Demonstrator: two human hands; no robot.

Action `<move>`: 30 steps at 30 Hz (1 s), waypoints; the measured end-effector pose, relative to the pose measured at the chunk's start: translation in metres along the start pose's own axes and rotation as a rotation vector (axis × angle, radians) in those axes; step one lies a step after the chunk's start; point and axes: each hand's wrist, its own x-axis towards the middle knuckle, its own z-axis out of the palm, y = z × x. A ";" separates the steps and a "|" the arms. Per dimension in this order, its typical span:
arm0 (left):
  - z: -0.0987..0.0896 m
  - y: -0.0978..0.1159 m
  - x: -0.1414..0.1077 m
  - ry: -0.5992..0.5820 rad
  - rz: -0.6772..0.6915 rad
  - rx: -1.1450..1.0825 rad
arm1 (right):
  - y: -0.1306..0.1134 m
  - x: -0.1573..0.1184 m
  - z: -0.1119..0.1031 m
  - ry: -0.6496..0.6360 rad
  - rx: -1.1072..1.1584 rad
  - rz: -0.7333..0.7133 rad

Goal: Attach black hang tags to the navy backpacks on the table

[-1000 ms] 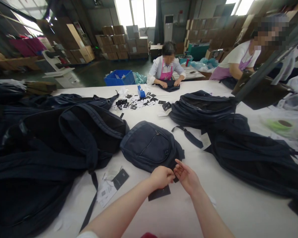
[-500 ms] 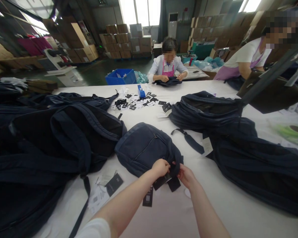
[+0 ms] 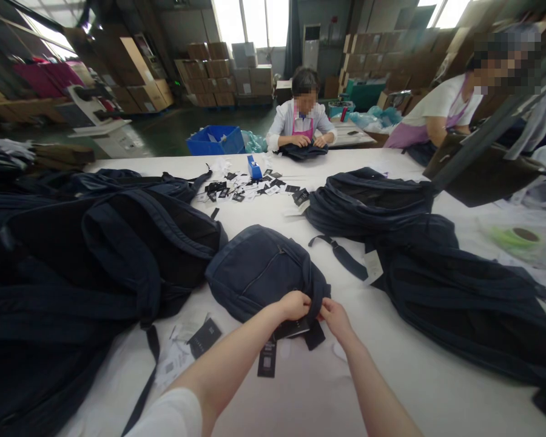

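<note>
A dark navy backpack [image 3: 259, 273] lies on the white table in front of me, its zipped side up. At its near right end a strap [image 3: 317, 292] forms a loop. My left hand [image 3: 295, 305] is closed at the left side of this loop, its fingertips partly hidden. From the right, my right hand [image 3: 335, 315] pinches at the strap, close to the left fingertips. Black hang tags [image 3: 293, 328] show just under my hands. Another black tag [image 3: 267, 359] lies on the table below my left wrist.
More navy backpacks are piled at left [image 3: 118, 249] and right [image 3: 464, 303]. Loose tags [image 3: 241, 187] are scattered around a blue dispenser [image 3: 253, 167]. A black tag [image 3: 204, 337] and papers lie beside my left forearm. Across the table a person [image 3: 303, 118] handles dark fabric; another person leans in at right.
My right hand has shifted slightly up and left, closer to my left hand at the strap. The whole view has moved a little; the backpack stays in place.
</note>
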 end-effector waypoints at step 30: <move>0.024 0.013 0.002 0.128 -0.403 -0.691 | -0.053 -0.100 0.028 -0.153 -0.420 -0.315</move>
